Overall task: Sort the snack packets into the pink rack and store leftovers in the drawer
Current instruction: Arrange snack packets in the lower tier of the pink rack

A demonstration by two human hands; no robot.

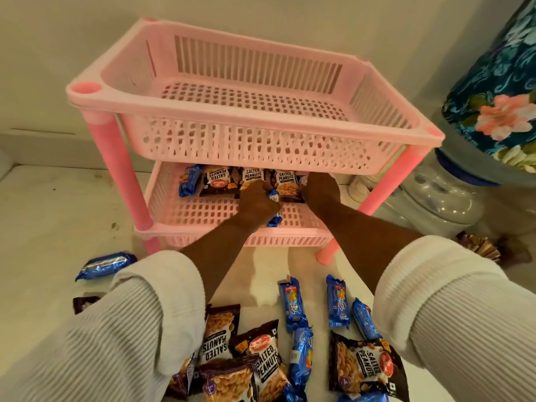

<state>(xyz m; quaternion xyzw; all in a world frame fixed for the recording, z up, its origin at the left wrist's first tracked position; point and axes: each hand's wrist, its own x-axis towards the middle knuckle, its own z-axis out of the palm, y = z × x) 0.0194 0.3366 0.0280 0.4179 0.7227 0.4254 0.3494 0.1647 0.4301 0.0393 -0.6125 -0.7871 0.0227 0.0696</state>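
Observation:
A two-tier pink rack (162, 120) stands against the wall; its upper basket holds nothing. On the lower shelf (162, 195) a blue biscuit packet (188, 181) and three dark salted peanut packets (216, 181) stand in a row at the back. My left hand (255, 203) reaches into the lower shelf and grips a blue biscuit packet (275, 219). Beside it, my right hand (320, 190) rests on the rightmost peanut packet (286, 182); its fingers are hidden under the upper basket. Several peanut packets (268, 364) and blue biscuit packets (293, 306) lie loose on the white surface near me.
A blue biscuit packet (106, 264) and a dark packet (84, 303) lie at the left. A water dispenser (443, 198) with a floral-covered bottle (499, 91) stands right of the rack. A brown crinkled wrapper (478, 246) lies by its base.

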